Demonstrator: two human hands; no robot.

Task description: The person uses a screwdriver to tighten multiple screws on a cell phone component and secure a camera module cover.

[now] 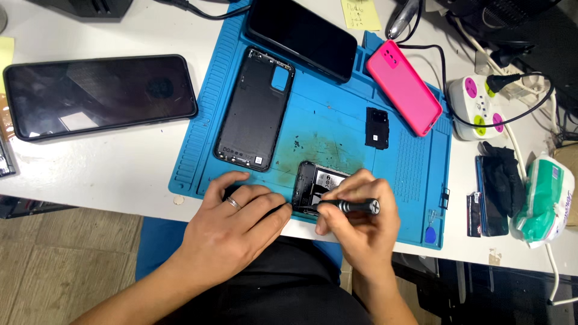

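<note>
An opened black phone (pixel 317 183) lies at the near edge of a blue work mat (pixel 337 120), its insides facing up. My left hand (pixel 238 225), a ring on one finger, presses flat on the phone's left part and the mat edge. My right hand (pixel 361 216) grips a black screwdriver (pixel 349 206) with a silver cross-marked cap, held nearly level, tip pointing left into the phone's lower edge. A removed black back cover (pixel 254 111) lies upper left on the mat. A small black inner cover piece (pixel 377 127) sits to the right.
A dark phone (pixel 301 37) and a pink-cased phone (pixel 403 87) lie at the mat's far side. A large dark phone (pixel 99 95) rests on the white table, left. At right are a white power strip (pixel 481 108), cables, a black cloth (pixel 503 174) and a wrapped tissue roll (pixel 545 198).
</note>
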